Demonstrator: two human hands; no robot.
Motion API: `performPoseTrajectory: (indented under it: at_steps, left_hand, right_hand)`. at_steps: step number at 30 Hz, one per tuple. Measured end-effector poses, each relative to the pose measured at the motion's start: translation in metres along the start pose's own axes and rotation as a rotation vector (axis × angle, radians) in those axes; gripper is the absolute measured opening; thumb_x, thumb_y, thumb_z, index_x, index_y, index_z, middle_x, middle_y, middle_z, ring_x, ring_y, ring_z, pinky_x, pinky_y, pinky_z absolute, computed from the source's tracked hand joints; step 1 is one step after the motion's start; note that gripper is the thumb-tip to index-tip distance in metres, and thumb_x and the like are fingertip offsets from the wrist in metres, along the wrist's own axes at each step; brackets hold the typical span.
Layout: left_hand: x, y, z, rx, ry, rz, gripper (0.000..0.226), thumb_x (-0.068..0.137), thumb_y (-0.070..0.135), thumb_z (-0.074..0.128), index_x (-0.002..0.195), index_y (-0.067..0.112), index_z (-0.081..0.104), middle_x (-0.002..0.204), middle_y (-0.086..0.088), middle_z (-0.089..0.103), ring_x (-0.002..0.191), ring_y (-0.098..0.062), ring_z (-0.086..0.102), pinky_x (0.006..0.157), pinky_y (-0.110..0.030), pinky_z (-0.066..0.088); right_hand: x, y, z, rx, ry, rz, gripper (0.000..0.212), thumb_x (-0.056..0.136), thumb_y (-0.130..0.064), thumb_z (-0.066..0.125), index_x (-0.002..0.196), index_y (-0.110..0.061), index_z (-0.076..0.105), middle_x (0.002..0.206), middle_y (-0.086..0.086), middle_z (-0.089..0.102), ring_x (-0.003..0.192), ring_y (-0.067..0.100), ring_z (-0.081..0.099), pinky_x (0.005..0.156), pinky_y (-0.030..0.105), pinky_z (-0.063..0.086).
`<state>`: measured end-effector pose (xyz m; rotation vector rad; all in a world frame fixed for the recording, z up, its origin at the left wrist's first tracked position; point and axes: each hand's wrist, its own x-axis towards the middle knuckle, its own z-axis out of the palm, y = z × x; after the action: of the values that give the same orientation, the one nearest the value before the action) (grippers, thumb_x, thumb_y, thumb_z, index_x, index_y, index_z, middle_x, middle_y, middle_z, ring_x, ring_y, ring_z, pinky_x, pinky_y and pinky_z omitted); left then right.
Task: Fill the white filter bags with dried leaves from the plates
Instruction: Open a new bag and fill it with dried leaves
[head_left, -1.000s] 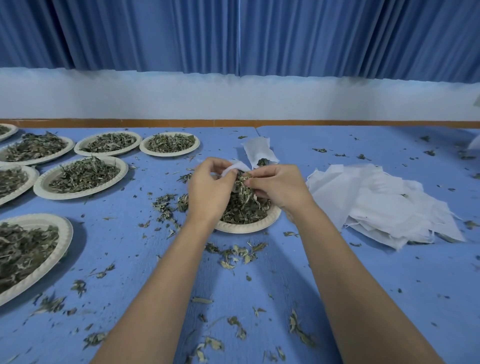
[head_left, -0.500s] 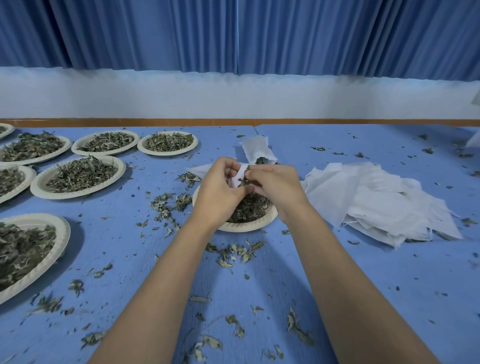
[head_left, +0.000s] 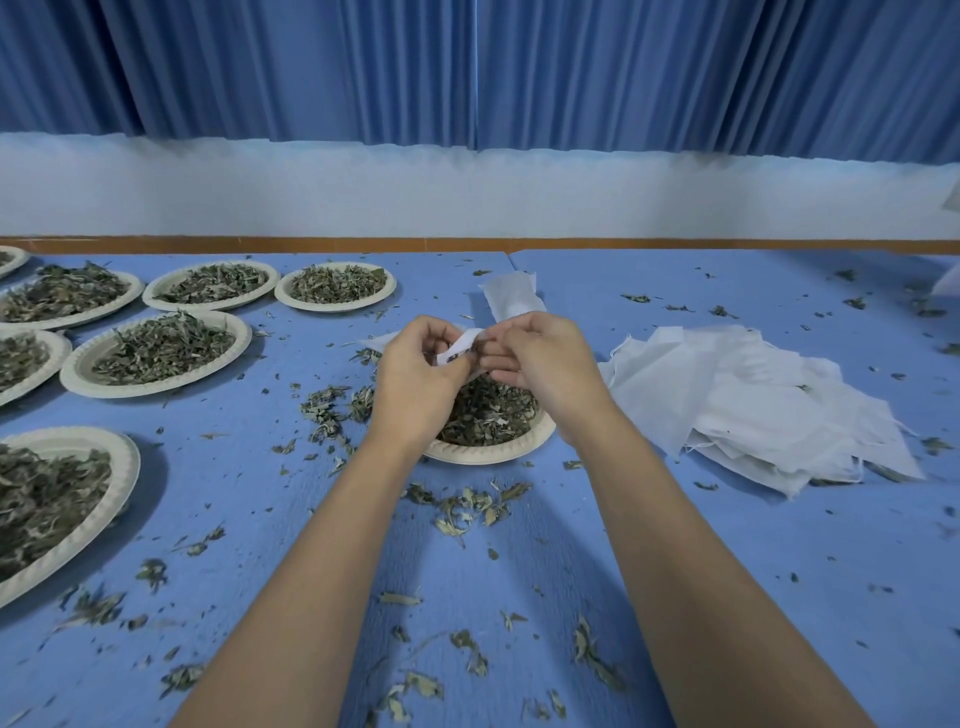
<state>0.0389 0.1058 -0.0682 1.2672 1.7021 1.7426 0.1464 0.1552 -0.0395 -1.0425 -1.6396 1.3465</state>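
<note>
You face a blue table, its top split by a seam near the far edge. Along that far edge runs an orange-brown wooden strip. Behind the table stands a white wall, and above the wall hangs a pleated blue curtain.

Left side is pretty much blocked off by the leaf-filled plates, packed close together. The right is taken up by a sloppy pile of filter bags. The middle plate is covered from above by the left hand and right hand, both pinched on a filter bag. A filled bag is parked just behind them. Room is left on the strip between the left plates and the middle plate, and across the near table, where only loose leaves are scattered.
</note>
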Motion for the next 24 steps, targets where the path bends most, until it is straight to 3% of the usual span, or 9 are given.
performPoseTrajectory:
  at_steps: [3, 5, 8, 10, 12, 15, 18, 22, 24]
  left_hand:
    - [0.0, 0.0, 0.0, -0.009, -0.008, -0.001, 0.024, 0.083, 0.004, 0.066, 0.076, 0.023, 0.053, 0.074, -0.004, 0.053, 0.067, -0.017, 0.048, 0.065, -0.038, 0.047]
    - [0.0, 0.0, 0.0, 0.005, -0.014, 0.004, 0.023, 0.084, 0.006, 0.065, 0.076, 0.023, 0.053, 0.074, -0.003, 0.053, 0.068, -0.018, 0.047, 0.066, -0.039, 0.046]
    - [0.0, 0.0, -0.001, 0.006, -0.031, 0.006, 0.024, 0.084, 0.005, 0.065, 0.075, 0.023, 0.053, 0.071, -0.002, 0.05, 0.066, -0.017, 0.045, 0.062, -0.036, 0.042]
    - [0.0, -0.001, -0.002, 0.018, -0.026, 0.0, 0.024, 0.084, 0.004, 0.064, 0.074, 0.022, 0.052, 0.073, -0.005, 0.052, 0.065, -0.016, 0.046, 0.061, -0.033, 0.043]
    - [0.001, -0.002, -0.003, 0.035, 0.045, -0.002, 0.025, 0.084, 0.003, 0.063, 0.07, 0.02, 0.05, 0.07, -0.003, 0.052, 0.059, -0.008, 0.045, 0.055, -0.024, 0.041]
    - [0.004, -0.005, -0.005, 0.087, 0.2, -0.029, 0.031, 0.08, -0.006, 0.057, 0.063, 0.019, 0.048, 0.06, 0.002, 0.044, 0.049, -0.006, 0.036, 0.041, -0.013, 0.028]
    - [0.005, -0.008, -0.006, 0.129, 0.267, -0.046, 0.034, 0.078, -0.01, 0.052, 0.061, 0.018, 0.046, 0.058, 0.002, 0.041, 0.05, -0.01, 0.033, 0.039, -0.013, 0.025]
    - [0.007, -0.007, -0.009, 0.098, 0.28, -0.064, 0.03, 0.081, 0.006, 0.064, 0.064, 0.021, 0.045, 0.062, 0.003, 0.044, 0.053, -0.011, 0.037, 0.046, -0.017, 0.031]
    - [0.009, -0.006, -0.01, 0.036, 0.261, -0.094, 0.029, 0.081, 0.011, 0.067, 0.067, 0.023, 0.044, 0.067, 0.004, 0.045, 0.058, -0.012, 0.04, 0.05, -0.022, 0.034]
  right_hand:
    - [0.0, 0.005, -0.003, -0.028, 0.115, -0.062, 0.008, 0.084, -0.006, 0.06, 0.08, -0.013, 0.061, 0.082, 0.007, 0.069, 0.068, 0.016, 0.069, 0.069, 0.031, 0.059]
    - [0.002, 0.008, -0.004, -0.214, 0.202, -0.142, 0.01, 0.079, -0.009, 0.067, 0.086, -0.014, 0.061, 0.085, 0.008, 0.064, 0.073, 0.025, 0.068, 0.074, 0.04, 0.057]
    - [0.002, 0.011, -0.004, -0.342, 0.188, -0.207, 0.006, 0.081, -0.016, 0.068, 0.087, -0.016, 0.066, 0.082, 0.005, 0.063, 0.08, 0.027, 0.066, 0.077, 0.045, 0.054]
    - [0.001, 0.012, -0.004, -0.379, 0.16, -0.221, 0.004, 0.082, -0.017, 0.066, 0.079, -0.018, 0.066, 0.076, 0.0, 0.064, 0.075, 0.023, 0.065, 0.075, 0.034, 0.055]
    - [0.002, 0.011, -0.005, -0.453, 0.126, -0.252, 0.009, 0.08, -0.017, 0.065, 0.072, -0.02, 0.063, 0.071, -0.006, 0.063, 0.067, 0.013, 0.06, 0.059, 0.009, 0.045]
    - [0.0, 0.007, -0.004, -0.433, 0.06, -0.271, 0.014, 0.076, -0.016, 0.063, 0.064, -0.022, 0.061, 0.064, -0.01, 0.059, 0.056, -0.002, 0.052, 0.049, 0.006, 0.037]
    - [-0.002, 0.006, -0.001, -0.391, 0.015, -0.283, 0.016, 0.076, -0.016, 0.064, 0.063, -0.023, 0.06, 0.062, -0.011, 0.057, 0.052, -0.008, 0.049, 0.047, 0.004, 0.036]
    - [-0.001, 0.005, -0.007, -0.341, -0.071, -0.182, 0.008, 0.08, -0.031, 0.069, 0.083, -0.025, 0.066, 0.08, -0.016, 0.063, 0.063, -0.009, 0.054, 0.054, 0.009, 0.039]
    - [0.001, 0.006, -0.012, -0.461, -0.188, -0.076, 0.035, 0.077, -0.038, 0.071, 0.108, -0.026, 0.061, 0.099, -0.014, 0.062, 0.084, -0.004, 0.057, 0.064, 0.018, 0.043]
